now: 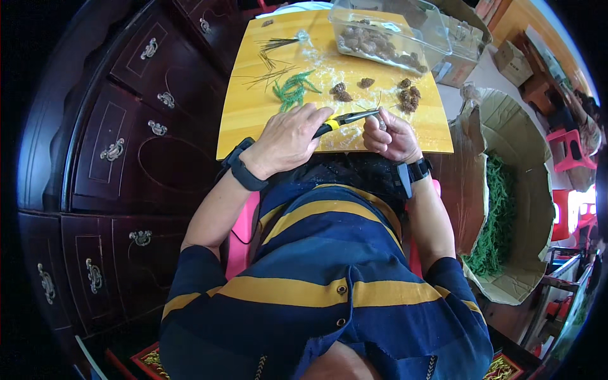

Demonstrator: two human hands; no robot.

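My left hand is closed around long-nose pliers with yellow and black handles. Their jaws point right and reach the fingertips of my right hand. That hand pinches a small brownish pine cone, mostly hidden by the fingers; a thin wire sticks up beside the jaws. Just beyond my hands lie more pine cones and a single one. A cluster of pine cones rests farther right. Beyond my left hand are green artificial sprigs.
Dark thin wires lie at the table's far left. A clear plastic bin holding many pine cones stands at the far right. White flakes dust the yellow table. An open carton of greenery is right; dark drawers are left.
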